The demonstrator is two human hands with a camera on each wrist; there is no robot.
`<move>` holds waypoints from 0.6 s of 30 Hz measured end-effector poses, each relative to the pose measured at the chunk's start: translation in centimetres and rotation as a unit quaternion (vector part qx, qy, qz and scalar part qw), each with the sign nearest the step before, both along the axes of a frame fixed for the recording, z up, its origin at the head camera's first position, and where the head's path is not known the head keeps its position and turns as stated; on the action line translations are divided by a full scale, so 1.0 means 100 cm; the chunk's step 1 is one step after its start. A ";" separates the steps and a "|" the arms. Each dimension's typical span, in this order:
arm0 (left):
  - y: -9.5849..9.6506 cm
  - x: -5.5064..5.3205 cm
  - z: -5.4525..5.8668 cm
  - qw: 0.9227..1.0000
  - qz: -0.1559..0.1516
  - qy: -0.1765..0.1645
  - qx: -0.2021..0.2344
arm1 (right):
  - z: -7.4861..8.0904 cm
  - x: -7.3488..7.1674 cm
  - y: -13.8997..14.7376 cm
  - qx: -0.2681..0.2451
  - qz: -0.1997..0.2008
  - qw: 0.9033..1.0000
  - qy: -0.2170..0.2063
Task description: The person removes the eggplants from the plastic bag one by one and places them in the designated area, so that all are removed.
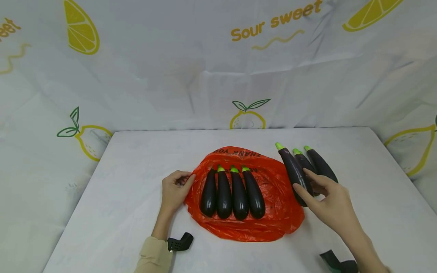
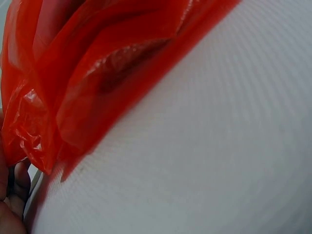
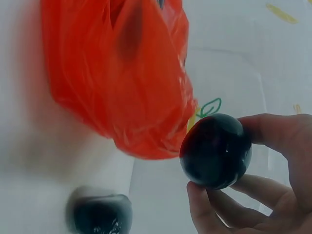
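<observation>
A red plastic bag lies spread on the table, with several dark eggplants side by side on it, green stem ends pointing away. My left hand pinches the bag's left edge between thumb and fingers; in the left wrist view the red film bunches up beside the fingertips. With thumb and fingers around its lower part, my right hand holds another eggplant at the bag's right side. The right wrist view shows its rounded end raised in the grip.
Two more eggplants lie on the white table behind and right of the right hand. A white cloth printed with lemons hangs behind the table. Black straps sit at both wrists.
</observation>
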State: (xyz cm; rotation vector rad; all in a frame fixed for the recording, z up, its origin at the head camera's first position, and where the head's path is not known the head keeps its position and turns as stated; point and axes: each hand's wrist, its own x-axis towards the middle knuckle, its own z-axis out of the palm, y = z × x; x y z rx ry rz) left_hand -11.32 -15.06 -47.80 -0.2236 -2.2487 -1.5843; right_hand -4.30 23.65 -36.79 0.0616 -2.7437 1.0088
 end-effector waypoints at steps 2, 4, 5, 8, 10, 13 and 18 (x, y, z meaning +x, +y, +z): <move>0.000 0.000 0.000 1.000 0.000 0.000 0.001 | 0.000 -0.002 0.005 -0.002 -0.003 1.000 0.007; 0.000 0.000 0.000 1.000 0.000 0.000 0.001 | 0.000 -0.004 0.010 -0.004 -0.007 1.000 0.014; 0.000 0.000 0.000 1.000 0.000 0.000 0.001 | -0.001 -0.005 0.013 -0.006 -0.009 1.000 0.016; 0.001 0.000 0.001 1.000 0.000 -0.002 0.002 | -0.001 -0.009 0.020 -0.004 -0.017 1.000 0.021; 0.001 0.000 0.002 1.000 0.000 -0.003 0.002 | -0.001 -0.010 0.023 -0.001 -0.023 1.000 0.019; 0.001 0.000 0.002 1.000 0.004 -0.006 0.002 | 0.000 -0.013 0.028 0.011 -0.034 0.999 0.009; 0.001 0.000 0.001 1.000 0.011 -0.008 0.002 | 0.000 -0.015 0.036 0.020 -0.048 0.999 -0.007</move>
